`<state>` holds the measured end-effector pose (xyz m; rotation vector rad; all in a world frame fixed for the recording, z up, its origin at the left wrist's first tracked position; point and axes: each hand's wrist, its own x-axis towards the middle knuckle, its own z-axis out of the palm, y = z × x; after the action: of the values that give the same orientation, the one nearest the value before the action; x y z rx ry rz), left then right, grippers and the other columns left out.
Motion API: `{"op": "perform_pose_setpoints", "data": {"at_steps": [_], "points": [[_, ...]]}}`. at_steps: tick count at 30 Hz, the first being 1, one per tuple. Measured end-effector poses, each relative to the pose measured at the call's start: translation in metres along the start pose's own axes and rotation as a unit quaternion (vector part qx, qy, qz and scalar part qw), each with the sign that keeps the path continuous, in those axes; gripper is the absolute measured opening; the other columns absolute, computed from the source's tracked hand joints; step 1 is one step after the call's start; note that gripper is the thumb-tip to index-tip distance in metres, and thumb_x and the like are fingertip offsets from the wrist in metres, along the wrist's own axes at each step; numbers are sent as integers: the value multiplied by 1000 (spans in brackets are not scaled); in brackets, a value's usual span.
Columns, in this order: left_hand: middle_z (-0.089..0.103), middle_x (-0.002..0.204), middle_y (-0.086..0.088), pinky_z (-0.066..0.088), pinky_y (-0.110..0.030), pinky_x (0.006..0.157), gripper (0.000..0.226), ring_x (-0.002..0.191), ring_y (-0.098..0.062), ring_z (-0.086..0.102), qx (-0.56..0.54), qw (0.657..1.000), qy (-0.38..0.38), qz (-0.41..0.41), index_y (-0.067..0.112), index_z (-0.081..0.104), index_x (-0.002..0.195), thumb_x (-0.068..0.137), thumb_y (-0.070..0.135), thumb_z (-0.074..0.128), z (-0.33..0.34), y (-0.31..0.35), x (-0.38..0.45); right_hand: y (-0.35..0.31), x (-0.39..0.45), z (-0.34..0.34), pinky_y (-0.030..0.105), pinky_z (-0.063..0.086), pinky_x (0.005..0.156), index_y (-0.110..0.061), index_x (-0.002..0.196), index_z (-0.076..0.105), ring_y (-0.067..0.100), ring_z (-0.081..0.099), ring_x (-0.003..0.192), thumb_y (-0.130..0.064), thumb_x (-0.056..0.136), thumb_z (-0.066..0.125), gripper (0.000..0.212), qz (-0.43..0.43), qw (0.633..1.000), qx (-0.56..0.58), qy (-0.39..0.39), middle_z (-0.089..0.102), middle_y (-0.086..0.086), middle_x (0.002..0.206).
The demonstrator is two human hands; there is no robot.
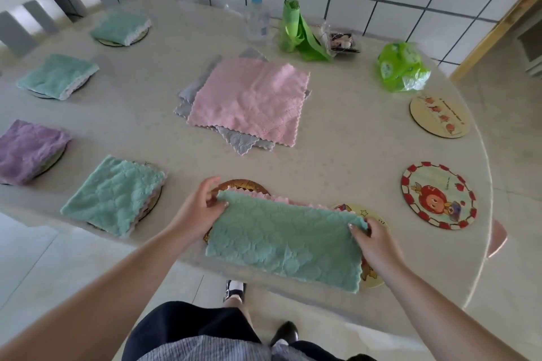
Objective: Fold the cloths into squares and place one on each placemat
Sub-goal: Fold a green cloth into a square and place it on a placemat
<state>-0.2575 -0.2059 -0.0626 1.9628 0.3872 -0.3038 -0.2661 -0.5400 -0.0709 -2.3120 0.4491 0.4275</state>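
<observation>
the green cloth (281,240) is lying folded in half as a long rectangle at the near edge of the surface (337,161), with a pink scalloped layer peeking out along its far edge. it is covering parts of two round placemats, a brown one (243,184) under its left end and a yellow one (372,269) under its right end. the left hand (199,208) is gripping the cloth's far left corner, its fingers (218,206) curling around the edge with the thumb on top. the right hand (372,240) is pinching the far right corner between thumb and fingers.

to the left, four folded cloths are each sitting on a placemat: a green one (114,195) nearest, a purple one (29,149) beyond it, then two more green ones (58,75) (121,26) toward the far side. in the middle of the surface a pink cloth (249,99) is lying unfolded on top of grey cloths (243,141). on the right, a red-rimmed placemat (438,195) and a pale placemat (440,116) are lying bare.

along the tiled wall a clear bottle with a blue pump (257,16), a roll of green bags (296,29), a small dark packet (341,41) and a green plastic package (401,66) are standing near one another.
</observation>
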Motion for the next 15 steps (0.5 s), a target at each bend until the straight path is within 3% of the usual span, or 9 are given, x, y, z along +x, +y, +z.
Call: {"op": "perform_pose_setpoints", "data": {"at_steps": [3,6,9,12,15], "points": [[56,114,-7,46,-40,94,56,104,-20,56,31,999,3,15,29,35,135,87,17,61,6,-3,18,-2,6,1,31,41,66,-13,123,51,16,55,84,-39,91,48,41,7,1000,-23,6,62,4,111],[58,110,-7,47,-39,91,58,97,-21,59,57,998,5,31,27,34,137,87,17,62,9,-5,30,-3,8,1,31,38,54,-16,97,52,16,55,65,-37,92,47,23,1,999,-48,16,61,3,77],[58,110,-9,47,-37,89,58,96,-22,59,81,996,0,37,25,35,137,86,15,62,10,-11,38,-3,10,1,33,36,52,-17,76,44,20,52,58,-35,92,47,24,-13,998,-52,21,55,9,65],[56,108,-5,45,-33,86,58,95,-18,56,99,994,-3,38,23,36,137,86,18,63,11,-10,39,-5,11,3,34,38,55,-19,84,48,19,52,60,-36,92,48,19,-10,999,-46,18,54,4,64],[51,107,0,43,-31,86,56,93,-16,53,136,988,31,62,19,38,136,85,18,63,14,-3,29,-8,5,3,34,42,66,-21,106,52,19,56,75,-33,91,51,20,-4,999,-26,43,61,3,86]]}}
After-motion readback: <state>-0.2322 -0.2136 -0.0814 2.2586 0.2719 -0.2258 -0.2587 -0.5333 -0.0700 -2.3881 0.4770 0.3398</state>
